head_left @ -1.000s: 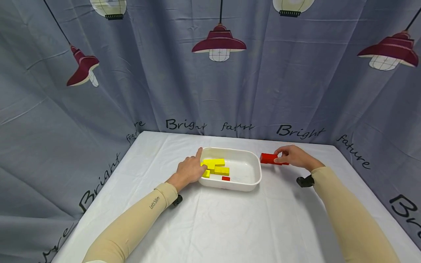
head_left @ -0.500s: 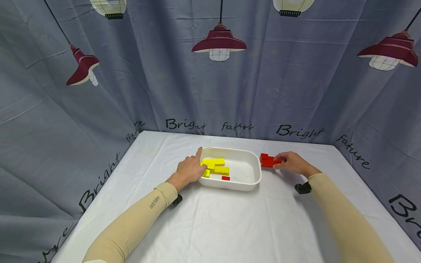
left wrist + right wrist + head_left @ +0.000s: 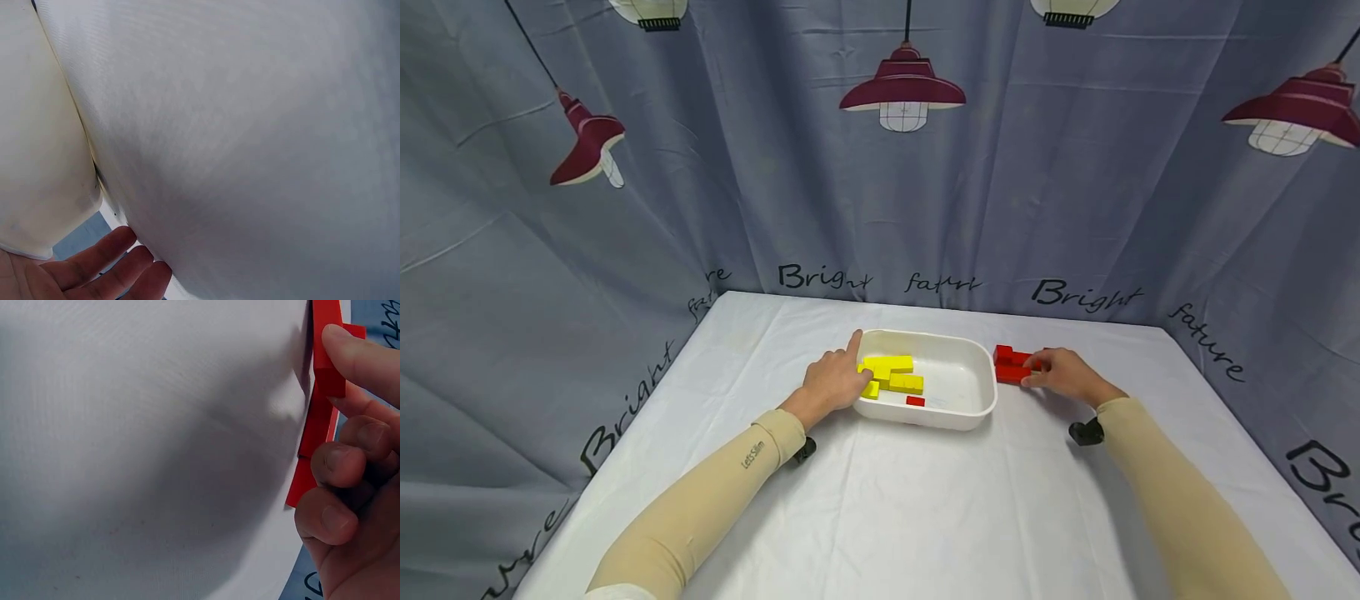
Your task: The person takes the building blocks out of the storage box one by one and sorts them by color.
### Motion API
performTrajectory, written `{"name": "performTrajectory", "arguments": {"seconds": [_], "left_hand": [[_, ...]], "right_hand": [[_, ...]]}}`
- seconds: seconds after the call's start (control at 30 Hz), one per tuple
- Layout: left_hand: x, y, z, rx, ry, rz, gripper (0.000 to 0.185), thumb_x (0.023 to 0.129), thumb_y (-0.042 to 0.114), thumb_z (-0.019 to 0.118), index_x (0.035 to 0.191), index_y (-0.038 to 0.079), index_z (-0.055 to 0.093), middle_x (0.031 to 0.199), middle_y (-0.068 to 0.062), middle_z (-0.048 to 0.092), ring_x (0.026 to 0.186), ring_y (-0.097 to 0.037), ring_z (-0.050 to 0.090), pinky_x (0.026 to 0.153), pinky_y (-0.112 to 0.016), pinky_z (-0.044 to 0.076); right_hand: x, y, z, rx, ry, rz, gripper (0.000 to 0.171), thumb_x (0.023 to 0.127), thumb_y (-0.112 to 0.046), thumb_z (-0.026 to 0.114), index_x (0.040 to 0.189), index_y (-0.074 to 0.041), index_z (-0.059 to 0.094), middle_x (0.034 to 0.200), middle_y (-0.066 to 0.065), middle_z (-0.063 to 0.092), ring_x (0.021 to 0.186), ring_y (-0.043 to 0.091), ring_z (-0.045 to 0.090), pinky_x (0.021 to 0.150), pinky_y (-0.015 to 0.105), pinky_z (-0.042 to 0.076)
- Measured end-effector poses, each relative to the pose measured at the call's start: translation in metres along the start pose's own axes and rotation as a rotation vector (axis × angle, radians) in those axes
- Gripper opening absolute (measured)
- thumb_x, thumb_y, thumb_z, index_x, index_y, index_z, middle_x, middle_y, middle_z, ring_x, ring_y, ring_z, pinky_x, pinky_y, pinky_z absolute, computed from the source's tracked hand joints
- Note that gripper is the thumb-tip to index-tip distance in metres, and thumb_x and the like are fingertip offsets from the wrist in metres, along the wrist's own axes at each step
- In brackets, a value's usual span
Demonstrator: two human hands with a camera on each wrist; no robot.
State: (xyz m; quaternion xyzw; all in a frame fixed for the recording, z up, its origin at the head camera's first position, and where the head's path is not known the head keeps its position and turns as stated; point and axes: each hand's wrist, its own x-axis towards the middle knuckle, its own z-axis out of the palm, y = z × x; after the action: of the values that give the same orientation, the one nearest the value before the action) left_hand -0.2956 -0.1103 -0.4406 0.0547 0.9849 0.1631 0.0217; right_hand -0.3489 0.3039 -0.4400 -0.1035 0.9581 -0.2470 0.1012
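Note:
At the left end of a white plastic tub point(image 3: 951, 419), my left hand point(image 3: 833, 382) holds the rim, thumb over the inside and index finger stretched along the edge. Its other fingers point(image 3: 103, 250) lie outside, below the tub wall in the left wrist view. My right hand point(image 3: 1067, 373) pinches a red block point(image 3: 328, 356) between thumb and index finger, just right of the tub. Beyond it lie more red blocks point(image 3: 319, 422), partly hidden by the hand. Several yellow blocks point(image 3: 906, 383) and a small red block point(image 3: 915, 402) are inside the tub.
A white cloth point(image 3: 917, 517) covers the table. Its far edge meets a grey-blue curtain point(image 3: 760, 167) printed with lamps and lettering. Black wrist cameras point(image 3: 1086, 432) hang below both wrists.
My right hand has come lower and slightly left, bringing the red block down in front of the other red blocks, close to the tub. My left hand stays on the rim. The head view tilts slightly.

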Motion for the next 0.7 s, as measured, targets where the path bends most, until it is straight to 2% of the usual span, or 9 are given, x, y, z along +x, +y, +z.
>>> {"name": "performTrajectory", "arguments": {"seconds": [0.3,0.5,0.7], "left_hand": [[0.0010,0.0001,0.0017,0.012,0.006,0.002,0.077,0.095,0.041,0.044,0.162,0.018,0.014,0.130,-0.017,0.062,0.112,-0.030,0.061,0.085,-0.050,0.052],[0.0002,0.0006,0.0026,0.008,0.006,-0.003,0.078,0.095,0.042,0.045,0.162,0.018,0.013,0.130,-0.017,0.062,0.110,-0.030,0.061,0.085,-0.050,0.051],[-0.0006,0.0012,0.0024,0.008,0.012,0.001,0.078,0.096,0.041,0.045,0.162,0.018,0.013,0.130,-0.017,0.062,0.110,-0.030,0.061,0.085,-0.050,0.051]], "right_hand": [[0.0017,-0.0005,0.0037,-0.007,0.030,0.068,0.049,0.087,-0.029,0.078,0.125,0.000,0.065,0.105,0.017,0.059,0.096,0.030,0.050,0.073,0.032,0.045],[0.0008,-0.0004,0.0049,0.006,0.038,0.067,0.044,0.086,-0.027,0.078,0.121,-0.002,0.066,0.104,0.017,0.058,0.094,0.029,0.050,0.071,0.031,0.046],[0.0018,0.0011,0.0069,-0.003,0.049,0.052,0.035,0.088,-0.023,0.077,0.115,-0.004,0.066,0.096,0.013,0.057,0.087,0.026,0.051,0.067,0.031,0.045]]}}
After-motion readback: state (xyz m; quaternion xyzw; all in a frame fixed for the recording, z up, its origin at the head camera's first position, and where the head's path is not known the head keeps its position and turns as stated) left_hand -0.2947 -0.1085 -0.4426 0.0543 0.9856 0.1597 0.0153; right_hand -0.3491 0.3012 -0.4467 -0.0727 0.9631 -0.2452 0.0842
